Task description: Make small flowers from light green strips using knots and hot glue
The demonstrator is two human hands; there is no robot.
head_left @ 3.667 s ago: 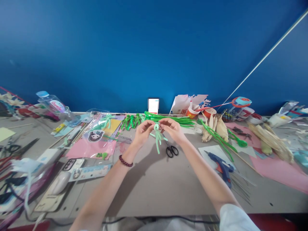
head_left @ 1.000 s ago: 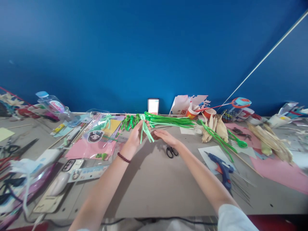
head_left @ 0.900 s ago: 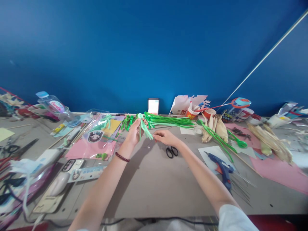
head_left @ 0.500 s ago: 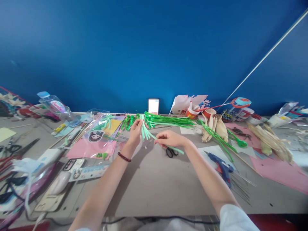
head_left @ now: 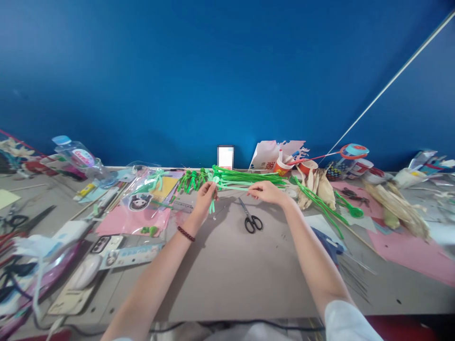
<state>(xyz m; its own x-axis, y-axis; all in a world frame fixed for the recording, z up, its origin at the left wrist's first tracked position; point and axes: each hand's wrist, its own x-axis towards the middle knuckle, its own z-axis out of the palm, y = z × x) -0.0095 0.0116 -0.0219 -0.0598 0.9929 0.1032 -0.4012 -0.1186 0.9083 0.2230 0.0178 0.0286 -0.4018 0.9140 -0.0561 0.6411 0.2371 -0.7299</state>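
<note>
My left hand (head_left: 205, 196), with a dark bead bracelet on the wrist, is closed on a knotted bunch of light green pipe cleaners (head_left: 214, 185) whose ends hang down. My right hand (head_left: 267, 192) is pinched on one light green strand (head_left: 235, 188) of that bunch, stretched out sideways to the right. Both hands hover over the far middle of the grey table (head_left: 227, 274), just in front of a pile of dark green pipe cleaners (head_left: 249, 177). Black scissors (head_left: 250, 218) lie on the table below my right hand.
A blue glue gun (head_left: 329, 240) lies by my right forearm. Corn husks (head_left: 318, 187) and cups (head_left: 284, 166) stand at the back right. Pink sheets (head_left: 133, 220), a plastic bottle (head_left: 80, 156) and more scissors (head_left: 21, 222) crowd the left. A phone (head_left: 226, 157) leans on the blue wall.
My right hand has moved right and away from me, pulling one strand of the bunch out sideways. My left hand keeps hold of the knot and has sunk a little.
</note>
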